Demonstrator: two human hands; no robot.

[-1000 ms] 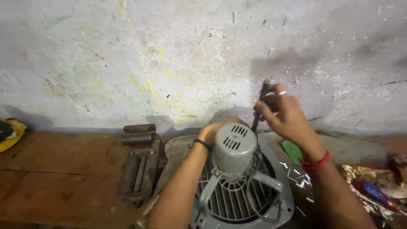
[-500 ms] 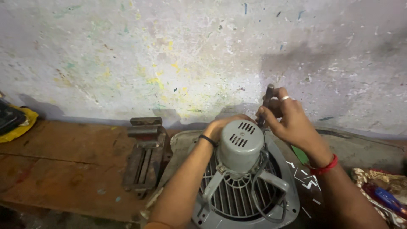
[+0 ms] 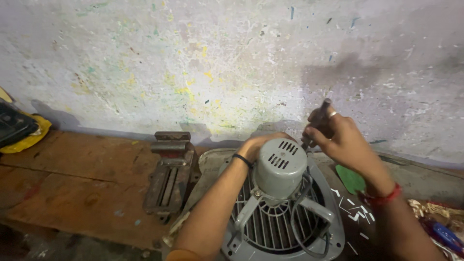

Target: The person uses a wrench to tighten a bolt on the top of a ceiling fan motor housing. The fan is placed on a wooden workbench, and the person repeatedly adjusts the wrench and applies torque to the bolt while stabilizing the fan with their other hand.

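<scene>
A grey fan motor (image 3: 280,166) sits on a brown wooden bench (image 3: 72,179) before a paint-speckled whitish wall (image 3: 193,63).

One head-worn camera looks down and forward from close above the workbench (image 3: 87,179), facing the paint-flecked wall (image 3: 193,58) filling the frame's upper half.

Premises appear to be a repair workshop: worn wooden bench (image 3: 82,183), rusty bench vise (image 3: 169,174), paint-spattered wall (image 3: 193,63).

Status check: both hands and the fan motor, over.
Left hand cupped behind the grey fan motor. Right hand closed on a dark tool, tip down at the motor's far side. Vise sits left, apart.
</scene>
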